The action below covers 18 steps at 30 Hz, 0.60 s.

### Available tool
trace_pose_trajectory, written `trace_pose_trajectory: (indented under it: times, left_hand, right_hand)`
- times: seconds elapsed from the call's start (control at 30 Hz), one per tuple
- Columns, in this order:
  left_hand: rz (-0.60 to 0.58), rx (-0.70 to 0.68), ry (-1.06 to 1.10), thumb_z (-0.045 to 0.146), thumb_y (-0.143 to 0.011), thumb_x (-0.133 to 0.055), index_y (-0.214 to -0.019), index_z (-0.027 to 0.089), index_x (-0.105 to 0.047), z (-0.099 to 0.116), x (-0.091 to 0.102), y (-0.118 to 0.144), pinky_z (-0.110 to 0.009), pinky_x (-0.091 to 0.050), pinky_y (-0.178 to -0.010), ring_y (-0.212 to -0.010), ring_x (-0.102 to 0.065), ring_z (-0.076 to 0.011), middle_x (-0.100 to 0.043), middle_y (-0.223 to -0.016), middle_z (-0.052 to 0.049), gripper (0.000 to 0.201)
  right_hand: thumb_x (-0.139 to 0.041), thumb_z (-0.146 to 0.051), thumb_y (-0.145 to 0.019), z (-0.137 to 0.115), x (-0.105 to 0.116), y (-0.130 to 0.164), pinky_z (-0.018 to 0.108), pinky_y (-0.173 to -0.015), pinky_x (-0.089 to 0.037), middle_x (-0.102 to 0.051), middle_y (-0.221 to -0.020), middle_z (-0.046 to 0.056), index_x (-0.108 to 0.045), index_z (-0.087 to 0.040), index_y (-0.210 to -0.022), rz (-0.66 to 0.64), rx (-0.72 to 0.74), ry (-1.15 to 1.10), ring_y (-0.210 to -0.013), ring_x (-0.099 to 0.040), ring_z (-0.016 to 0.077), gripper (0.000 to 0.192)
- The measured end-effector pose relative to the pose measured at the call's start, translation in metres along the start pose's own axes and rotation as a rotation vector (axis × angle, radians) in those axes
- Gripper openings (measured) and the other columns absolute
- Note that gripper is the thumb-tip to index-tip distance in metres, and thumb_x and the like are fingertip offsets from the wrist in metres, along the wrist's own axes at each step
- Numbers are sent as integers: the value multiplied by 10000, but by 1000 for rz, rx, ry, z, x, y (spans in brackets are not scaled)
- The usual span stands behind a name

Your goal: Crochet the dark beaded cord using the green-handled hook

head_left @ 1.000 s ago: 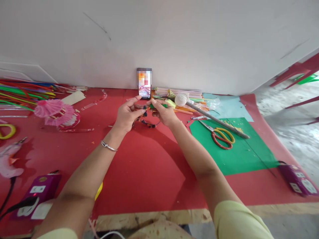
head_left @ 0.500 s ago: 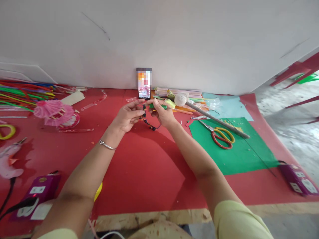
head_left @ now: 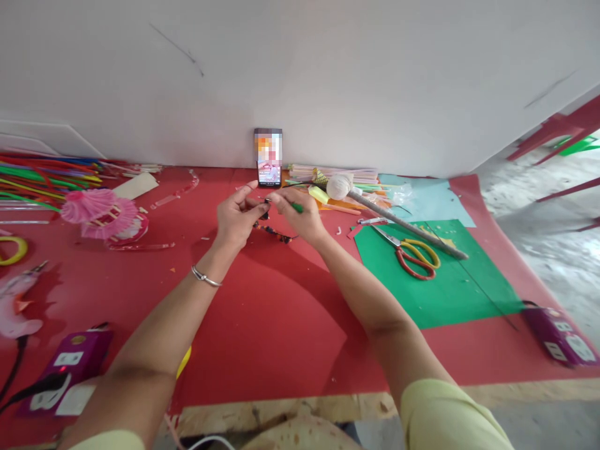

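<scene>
My right hand [head_left: 300, 212] is closed around a slim green-handled crochet hook [head_left: 297, 207], whose thin metal tip points left toward my other hand. A dark braided strip with orange flecks [head_left: 272, 232] hangs below the fingers and curves to the right. Its upper end is pinched between the thumb and fingers of my left hand [head_left: 238, 215]. Both hands are close together above the red table, just in front of an upright phone [head_left: 269, 159]. The exact contact between hook tip and strip is too small to make out.
Scissors [head_left: 415, 257] lie on a green sheet [head_left: 450, 300] at right, near a grey stick with a white round head [head_left: 340, 185]. At left are a pink pleated model [head_left: 105, 215], a glue gun [head_left: 16, 312] and a purple power strip [head_left: 70, 362]. Another power strip [head_left: 560, 334] stands far right.
My right hand has turned and now grips the hook with its tip toward my left hand; before, the green handle lay across the fingers. The strip has shifted slightly left.
</scene>
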<state>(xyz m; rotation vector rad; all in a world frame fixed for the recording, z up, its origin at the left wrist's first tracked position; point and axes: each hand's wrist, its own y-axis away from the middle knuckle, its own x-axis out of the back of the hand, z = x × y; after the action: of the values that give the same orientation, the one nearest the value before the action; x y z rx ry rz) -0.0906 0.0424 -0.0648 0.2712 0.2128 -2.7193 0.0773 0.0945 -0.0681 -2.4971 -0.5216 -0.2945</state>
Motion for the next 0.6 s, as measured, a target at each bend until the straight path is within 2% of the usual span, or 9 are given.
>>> trace_pose_trajectory:
  times: [0.07,0.13,0.2,0.3,0.4,0.5,0.6]
  left_hand:
    - [-13,81,91,235,-521,-1076,-1259,159,-820,1,1,0,-194,-363,-479,-504,-533,-62,-714,-643,36,784]
    - [-42,166,176,233,-524,-1082,-1251,157,-814,4,3,0,-192,-253,-424,-437,-433,-31,-696,-624,45,779]
    - [-68,208,224,227,-540,-1079,-1219,176,-816,6,4,1,-191,-210,-406,-412,-384,-20,-678,-617,58,730]
    - [-100,230,264,205,-557,-1069,-1164,202,-820,9,6,2,-183,-198,-396,-406,-354,-18,-640,-596,77,656]
    - [-158,302,316,188,-556,-1068,-1134,218,-826,12,9,2,-166,-189,-386,-400,-327,-8,-637,-606,80,628]
    - [-245,396,358,170,-547,-1068,-1095,229,-838,15,14,-2,-151,-182,-382,-397,-311,6,-666,-653,73,597]
    - [-308,445,342,148,-554,-1052,-1060,234,-859,15,21,-6,-154,-168,-386,-397,-279,15,-687,-678,60,548]
  right_hand:
    - [-564,-538,-1141,0,-5,6,371,-998,-584,-824,-1244,122,-841,-212,-1158,-22,227,295,-1099,-751,234,428]
    - [-556,-477,-1157,1,-8,11,386,-1032,-577,-807,-1352,131,-828,-216,-1253,-43,351,536,-1160,-754,250,389]
    - [-573,-447,-1154,4,-8,14,382,-1014,-584,-807,-1358,129,-816,-231,-1296,-28,407,677,-1129,-757,246,354]
    - [-607,-458,-1135,10,-6,15,398,-1001,-599,-808,-1336,134,-807,-245,-1323,-7,448,724,-1088,-752,250,348]
    - [-574,-507,-1140,15,-4,12,437,-1026,-607,-815,-1302,139,-820,-241,-1296,7,478,582,-1110,-757,259,395]
    - [-559,-638,-1113,16,-5,7,449,-1030,-608,-830,-1224,135,-844,-224,-1200,58,467,274,-1127,-764,260,510]
    - [-594,-761,-1041,17,-5,2,366,-883,-619,-831,-1123,115,-854,-204,-1117,50,227,-70,-986,-747,214,620]
